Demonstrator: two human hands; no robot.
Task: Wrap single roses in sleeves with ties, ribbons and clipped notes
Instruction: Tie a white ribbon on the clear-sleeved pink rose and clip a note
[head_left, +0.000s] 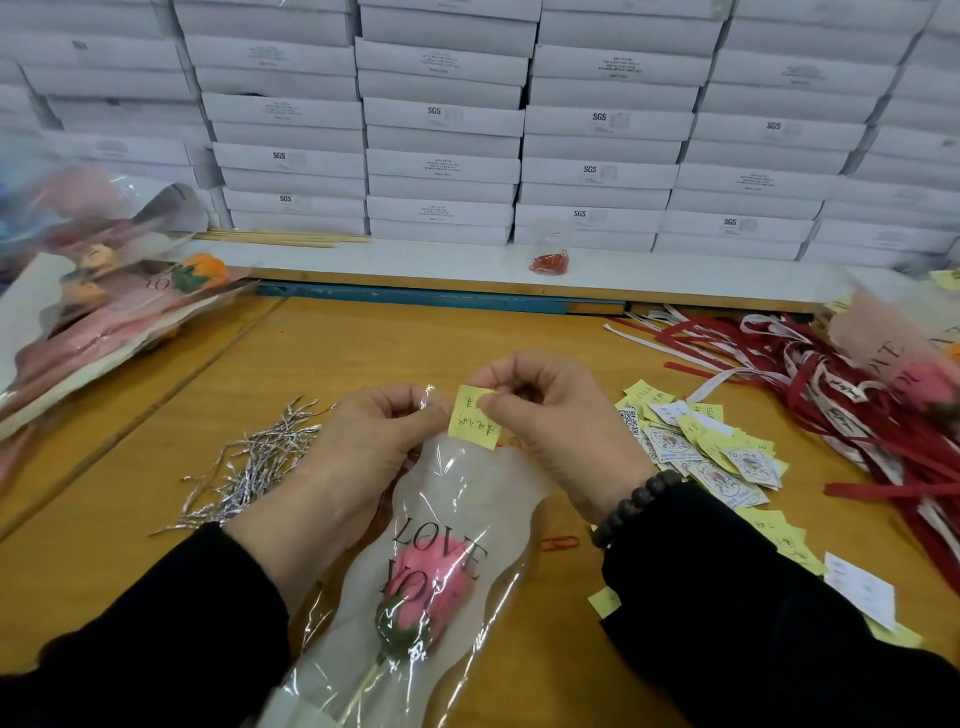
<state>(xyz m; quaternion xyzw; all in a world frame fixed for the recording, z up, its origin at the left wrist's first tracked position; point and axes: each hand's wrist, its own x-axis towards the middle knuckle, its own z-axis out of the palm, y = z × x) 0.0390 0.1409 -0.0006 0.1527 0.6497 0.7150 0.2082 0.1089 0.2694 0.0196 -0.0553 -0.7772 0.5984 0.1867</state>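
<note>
The pink rose (434, 577) already lies inside its clear sleeve (457, 499), bloom toward the hands and stem running down toward the person. At the sleeve's open top edge, the left hand (358, 447) pinches the plastic, while the right hand (545, 415) pinches a yellow note (470, 418) against that edge. A clip cannot be made out there, so the note is probably not yet fastened. No tie or ribbon shows on this rose; silver ties (254, 462) lie left of the grip, ribbons (831, 384) and spare notes (696, 441) to its right.
</note>
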